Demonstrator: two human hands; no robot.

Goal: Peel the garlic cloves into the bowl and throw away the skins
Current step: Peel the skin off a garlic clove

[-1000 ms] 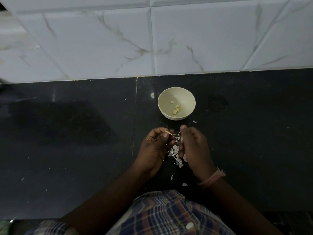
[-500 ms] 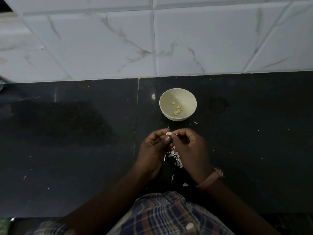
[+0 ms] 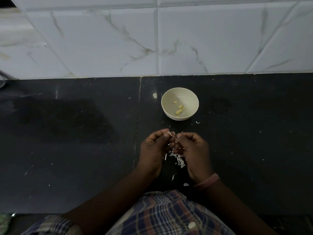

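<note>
Fingers (image 3: 165,139) of the left hand (image 3: 155,150) and of the right hand (image 3: 193,150) curl in and meet at centre frame, pinching a garlic clove (image 3: 171,134) whose body they mostly hide, only white skin showing. Below them, loose skins (image 3: 178,159) lie on the dark worktop (image 3: 84,150), partly covered by the right hand. Just above the hands stands the bowl (image 3: 169,97) with a few peeled cloves (image 3: 179,109); a plaid shirt (image 3: 169,214) is cut off at the bottom edge.
</note>
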